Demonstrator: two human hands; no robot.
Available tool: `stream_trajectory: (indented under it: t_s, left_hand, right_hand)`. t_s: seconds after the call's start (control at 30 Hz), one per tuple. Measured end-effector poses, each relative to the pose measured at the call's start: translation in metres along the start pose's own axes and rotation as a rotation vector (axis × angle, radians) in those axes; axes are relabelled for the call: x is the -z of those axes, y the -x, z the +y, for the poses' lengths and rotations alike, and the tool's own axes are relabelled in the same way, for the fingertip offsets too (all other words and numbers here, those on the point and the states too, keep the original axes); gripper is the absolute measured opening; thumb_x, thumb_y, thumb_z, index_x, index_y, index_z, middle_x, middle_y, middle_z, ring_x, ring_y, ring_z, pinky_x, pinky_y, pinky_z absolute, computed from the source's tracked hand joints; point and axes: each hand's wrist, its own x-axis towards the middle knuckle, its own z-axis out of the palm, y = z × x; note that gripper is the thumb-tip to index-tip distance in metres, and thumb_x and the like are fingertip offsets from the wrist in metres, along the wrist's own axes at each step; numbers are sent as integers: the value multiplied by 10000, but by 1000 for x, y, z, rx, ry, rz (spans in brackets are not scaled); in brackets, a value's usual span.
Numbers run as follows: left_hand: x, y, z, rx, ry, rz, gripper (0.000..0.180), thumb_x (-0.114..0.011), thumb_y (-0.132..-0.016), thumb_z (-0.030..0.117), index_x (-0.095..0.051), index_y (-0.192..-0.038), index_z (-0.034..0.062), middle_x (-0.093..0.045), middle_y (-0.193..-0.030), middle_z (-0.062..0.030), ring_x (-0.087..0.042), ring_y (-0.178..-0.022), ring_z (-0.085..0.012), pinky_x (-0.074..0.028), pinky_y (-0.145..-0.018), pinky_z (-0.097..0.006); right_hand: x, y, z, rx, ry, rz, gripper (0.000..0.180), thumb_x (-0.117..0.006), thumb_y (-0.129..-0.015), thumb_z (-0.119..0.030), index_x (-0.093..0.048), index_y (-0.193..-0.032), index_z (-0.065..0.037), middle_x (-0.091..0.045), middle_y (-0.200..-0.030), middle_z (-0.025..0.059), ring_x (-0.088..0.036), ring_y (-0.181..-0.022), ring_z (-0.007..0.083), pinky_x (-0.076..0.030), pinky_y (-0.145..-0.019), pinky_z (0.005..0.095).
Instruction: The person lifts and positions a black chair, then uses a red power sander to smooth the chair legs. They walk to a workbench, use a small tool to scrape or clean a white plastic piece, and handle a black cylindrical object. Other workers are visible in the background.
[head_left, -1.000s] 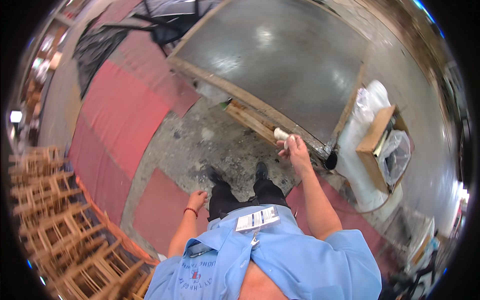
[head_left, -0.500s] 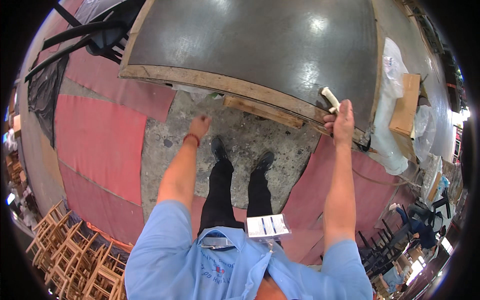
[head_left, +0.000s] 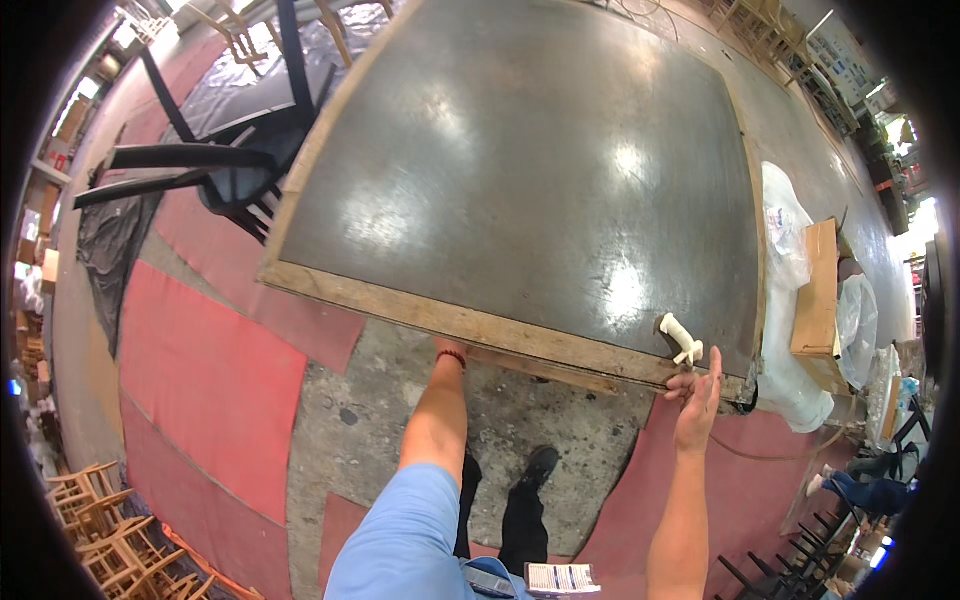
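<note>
My left hand (head_left: 448,345) reaches in beneath the front edge of a large dark-topped table (head_left: 500,180) with a wooden rim; its fingers are hidden there. At the table's front right corner, my right hand (head_left: 696,405) is held up at the rim, its fingers apart and nothing seen in them. Just above those fingers, a white piece with a rounded, tube-like handle and a bent end (head_left: 682,338) rests on the tabletop; its exact kind I cannot make out.
Black chair legs (head_left: 200,160) stick out left of the table. Red mats (head_left: 210,390) cover parts of the concrete floor. A cardboard box (head_left: 818,290) and clear plastic wrapping (head_left: 785,235) lie along the right side. Wooden stools (head_left: 110,530) stand at the lower left.
My left hand, a closed fist above the floor before, has gone forward under the table edge. The right hand's fingers have spread away from the white piece. The view now takes in more tabletop.
</note>
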Motion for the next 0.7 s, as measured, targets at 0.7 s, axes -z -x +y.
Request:
stream_trajectory:
  t_s: [0.7]
  left_hand:
    - [341,309,311,-658,327,-522,467,-794,-782,165,-614,-1203,73,-671,-1109,-161,-649,-992,-327,-525,-873,-392]
  right_hand:
    - [-12,170,-242,456,444,-318,342,-763,-835,-332,-701,-996,-37,-668,-945,140,-672,-855,342,-546,-749,412]
